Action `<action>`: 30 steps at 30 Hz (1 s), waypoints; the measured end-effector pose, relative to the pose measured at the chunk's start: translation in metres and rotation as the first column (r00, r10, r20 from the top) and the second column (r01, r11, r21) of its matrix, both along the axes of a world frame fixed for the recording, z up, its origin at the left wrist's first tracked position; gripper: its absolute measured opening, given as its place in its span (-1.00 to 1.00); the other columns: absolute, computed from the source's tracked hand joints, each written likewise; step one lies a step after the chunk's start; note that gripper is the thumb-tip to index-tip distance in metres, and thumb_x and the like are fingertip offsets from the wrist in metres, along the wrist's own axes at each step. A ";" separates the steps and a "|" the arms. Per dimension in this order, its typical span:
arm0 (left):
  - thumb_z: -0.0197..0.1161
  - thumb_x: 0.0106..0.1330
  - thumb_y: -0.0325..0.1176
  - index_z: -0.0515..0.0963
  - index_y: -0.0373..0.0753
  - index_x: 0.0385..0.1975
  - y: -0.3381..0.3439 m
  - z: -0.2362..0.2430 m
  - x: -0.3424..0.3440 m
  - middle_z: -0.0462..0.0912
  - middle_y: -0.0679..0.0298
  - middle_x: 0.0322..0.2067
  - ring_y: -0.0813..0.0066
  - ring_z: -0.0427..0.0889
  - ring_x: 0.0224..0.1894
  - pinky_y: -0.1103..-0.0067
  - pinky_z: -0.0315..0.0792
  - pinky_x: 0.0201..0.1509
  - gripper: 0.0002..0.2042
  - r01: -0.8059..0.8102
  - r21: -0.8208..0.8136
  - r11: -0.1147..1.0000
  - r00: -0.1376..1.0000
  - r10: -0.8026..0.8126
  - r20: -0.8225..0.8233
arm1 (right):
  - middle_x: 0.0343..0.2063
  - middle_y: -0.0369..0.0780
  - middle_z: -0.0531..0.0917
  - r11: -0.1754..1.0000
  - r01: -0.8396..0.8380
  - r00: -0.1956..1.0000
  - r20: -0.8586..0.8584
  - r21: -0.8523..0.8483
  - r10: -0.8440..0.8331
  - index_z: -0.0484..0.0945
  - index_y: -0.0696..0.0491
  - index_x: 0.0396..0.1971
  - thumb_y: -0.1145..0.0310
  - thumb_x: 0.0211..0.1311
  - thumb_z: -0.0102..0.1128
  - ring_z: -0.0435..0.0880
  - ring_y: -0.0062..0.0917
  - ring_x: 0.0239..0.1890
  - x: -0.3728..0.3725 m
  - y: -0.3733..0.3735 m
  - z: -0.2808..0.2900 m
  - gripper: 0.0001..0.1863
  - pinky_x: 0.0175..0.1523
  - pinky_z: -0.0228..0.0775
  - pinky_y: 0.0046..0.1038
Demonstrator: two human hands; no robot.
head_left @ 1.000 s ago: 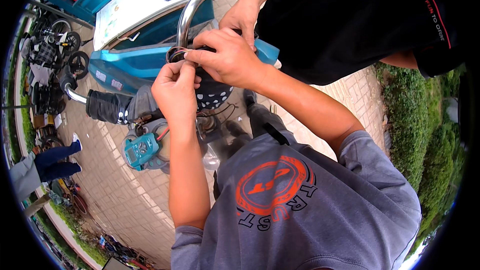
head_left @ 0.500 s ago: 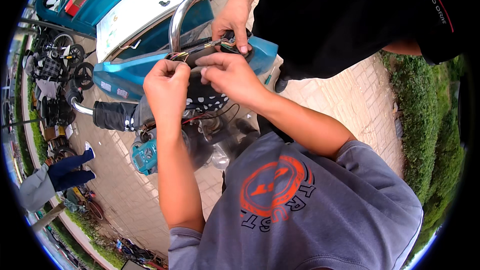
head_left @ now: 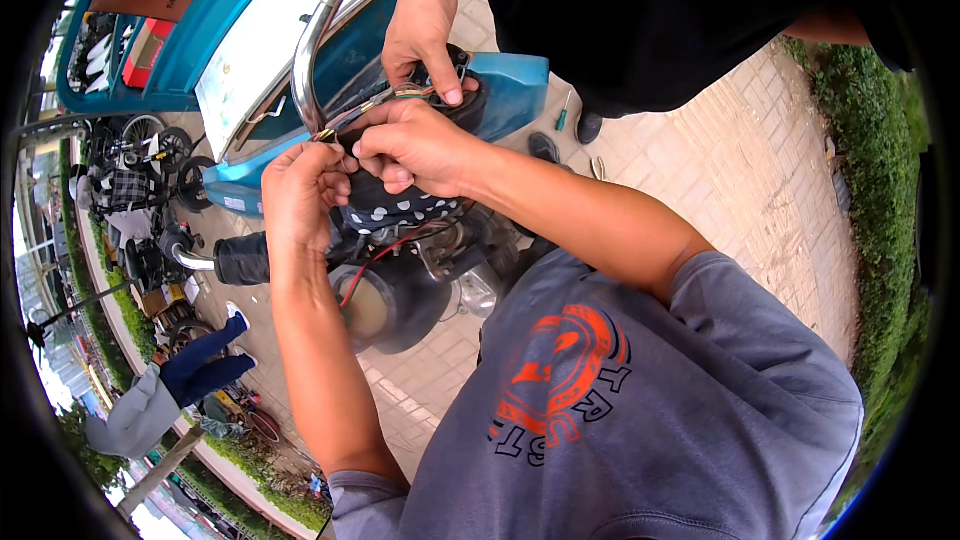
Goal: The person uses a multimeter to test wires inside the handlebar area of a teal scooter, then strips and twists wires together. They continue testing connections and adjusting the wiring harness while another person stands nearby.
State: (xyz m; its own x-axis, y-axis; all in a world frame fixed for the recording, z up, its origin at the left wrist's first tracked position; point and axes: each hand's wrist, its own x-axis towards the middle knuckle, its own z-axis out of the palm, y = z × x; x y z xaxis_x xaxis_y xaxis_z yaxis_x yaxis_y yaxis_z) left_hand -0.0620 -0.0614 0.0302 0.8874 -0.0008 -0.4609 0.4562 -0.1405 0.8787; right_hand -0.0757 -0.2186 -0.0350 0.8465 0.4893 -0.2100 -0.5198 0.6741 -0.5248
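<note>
Both of my hands are at a bundle of thin coloured wires (head_left: 349, 115) beside the curved chrome handlebar (head_left: 312, 45). My left hand (head_left: 301, 185) pinches the wire ends; my right hand (head_left: 415, 150) closes its fingertips on the wires just right of it. A co-worker's hand (head_left: 425, 45) holds a dark part with wires (head_left: 469, 108) on the teal front panel (head_left: 515, 80). Below my hands are a black cloth with white dots (head_left: 385, 212) and a red wire (head_left: 392, 250); what exactly lies between my fingertips is partly hidden.
A co-worker in black (head_left: 640, 10) stands opposite. A screwdriver (head_left: 563, 115) lies on the brick paving (head_left: 720, 190). A white board (head_left: 240, 50) sits behind the panel. Parked bikes (head_left: 140, 170) and a walking person (head_left: 150, 400) are at left, a hedge (head_left: 870, 180) at right.
My view has shifted. My hands and the co-worker's hand now appear further left. My right fingers, briefly lifted apart, are back on the wires. The teal meter is no longer visible.
</note>
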 end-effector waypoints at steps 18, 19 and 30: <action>0.18 0.16 -0.45 0.55 -0.40 -0.45 0.002 0.004 0.003 0.64 0.12 -0.53 0.55 0.50 -0.67 0.69 0.36 -0.61 -0.88 0.018 0.041 0.999 0.999 -0.016 -0.042 | -0.61 -0.31 0.56 0.910 0.188 0.934 0.353 -0.371 -0.049 0.59 0.20 -0.43 0.44 0.16 0.12 0.41 -0.70 -0.62 0.003 0.003 -0.001 -0.86 -0.51 0.23 -0.57; 0.18 0.16 -0.45 0.55 -0.39 -0.45 0.003 0.003 0.003 0.64 0.12 -0.53 0.55 0.50 -0.67 0.68 0.37 -0.60 -0.88 0.028 0.039 0.999 0.999 -0.026 -0.047 | -0.61 -0.31 0.57 0.880 0.244 0.901 0.432 -0.407 -0.050 0.59 0.20 -0.46 0.43 0.16 0.13 0.43 -0.70 -0.60 0.003 0.003 -0.002 -0.85 -0.49 0.26 -0.55; 0.22 0.17 -0.42 0.57 -0.37 -0.44 0.010 0.014 0.004 0.66 0.14 -0.47 0.51 0.60 -0.57 0.66 0.47 -0.47 -0.88 0.124 0.095 0.988 0.988 -0.114 -0.102 | -0.53 -0.21 0.67 0.773 0.380 0.758 0.650 -0.508 0.054 0.65 0.19 -0.34 0.36 0.18 0.16 0.57 -0.61 -0.46 0.007 0.000 -0.013 -0.80 -0.27 0.41 -0.51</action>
